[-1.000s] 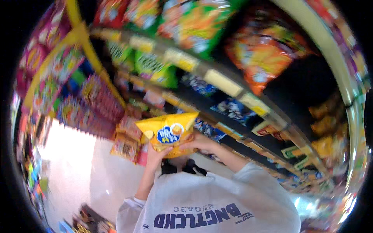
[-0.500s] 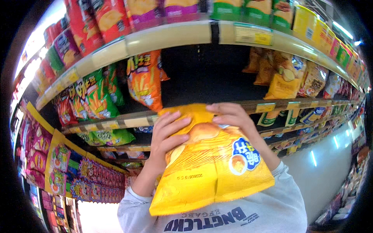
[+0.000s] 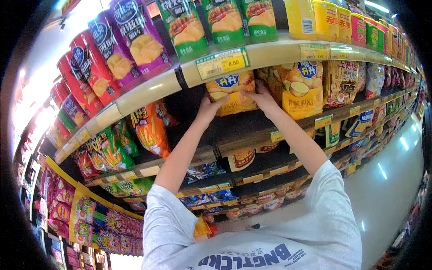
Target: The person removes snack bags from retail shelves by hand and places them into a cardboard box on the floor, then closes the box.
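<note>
A yellow bag of potato chips (image 3: pixel 235 102) stands upright on the middle shelf, its front facing me and its top partly behind the upper shelf's edge. My left hand (image 3: pixel 209 108) grips its left side. On the right side, my right hand (image 3: pixel 262 100) has its thumb across the front and its fingers out of sight behind. Both arms are stretched out to the shelf. Just right of my right hand stands a larger-looking yellow chip bag (image 3: pixel 306 96) of similar design.
Upper shelf edge (image 3: pixel 265 51) runs low over my hands, with purple canisters (image 3: pixel 139 49), green canisters (image 3: pixel 225 20) and yellow tubs (image 3: pixel 326 20) above. An orange snack bag (image 3: pixel 151 130) leans at the left. Lower shelves hold more packets (image 3: pixel 242 159). A grey floor (image 3: pixel 373 175) shows at right.
Both hands have carried the yellow chip bag from in front of my chest forward onto the shelf. It has turned from upside down to upright. The view has shifted to the right.
</note>
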{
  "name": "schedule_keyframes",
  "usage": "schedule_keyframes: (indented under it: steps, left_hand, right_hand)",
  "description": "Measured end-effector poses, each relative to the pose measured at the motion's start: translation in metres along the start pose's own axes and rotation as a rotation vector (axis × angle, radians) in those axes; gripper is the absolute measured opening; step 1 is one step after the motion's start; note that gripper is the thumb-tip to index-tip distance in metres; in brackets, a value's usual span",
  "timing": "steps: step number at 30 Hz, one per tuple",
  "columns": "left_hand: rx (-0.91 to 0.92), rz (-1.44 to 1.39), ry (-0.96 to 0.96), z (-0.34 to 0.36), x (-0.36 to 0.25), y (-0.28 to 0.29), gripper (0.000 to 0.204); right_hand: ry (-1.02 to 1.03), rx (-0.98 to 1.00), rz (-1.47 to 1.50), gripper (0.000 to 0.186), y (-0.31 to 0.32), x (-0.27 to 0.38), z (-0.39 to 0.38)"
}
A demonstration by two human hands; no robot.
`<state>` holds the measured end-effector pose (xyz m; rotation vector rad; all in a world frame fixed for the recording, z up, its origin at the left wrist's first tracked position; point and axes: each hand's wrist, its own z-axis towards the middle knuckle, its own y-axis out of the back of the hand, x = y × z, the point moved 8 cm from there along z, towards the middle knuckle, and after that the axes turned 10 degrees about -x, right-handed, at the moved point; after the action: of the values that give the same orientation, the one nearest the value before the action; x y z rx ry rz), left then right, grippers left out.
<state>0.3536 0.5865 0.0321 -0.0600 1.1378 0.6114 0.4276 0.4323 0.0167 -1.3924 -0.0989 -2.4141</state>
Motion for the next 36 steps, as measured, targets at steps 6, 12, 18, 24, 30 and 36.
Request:
schedule_keyframes:
  steps: [6,12,18,24,30,36]
  left_hand:
    - [-0.016,-0.112,0.128,0.040,0.017,-0.030,0.061]
    - [-0.058,-0.077,0.054,0.036,0.008,-0.037,0.063]
    - [-0.330,0.061,-0.190,-0.021,-0.006,0.019,0.060]
    - [-0.046,-0.515,0.091,-0.139,-0.043,0.095,0.036]
    - [-0.288,-0.405,0.050,-0.241,-0.048,0.214,0.030]
    - [-0.397,-0.306,0.185,-0.361,-0.037,0.271,0.030]
  right_hand:
    - [-0.067,-0.364,-0.180,0.030,0.016,-0.049,0.055]
    - [-0.059,-0.315,-0.255,0.041,0.017,-0.039,0.059]
    - [0.436,-0.431,-0.435,0.050,-0.006,0.042,-0.023]
    - [0.766,0.066,-0.393,0.041,-0.100,0.152,-0.124]
    - [1.199,0.696,-0.120,0.017,-0.196,0.197,-0.226]
    - [1.345,1.271,0.209,0.033,-0.230,0.224,-0.318]
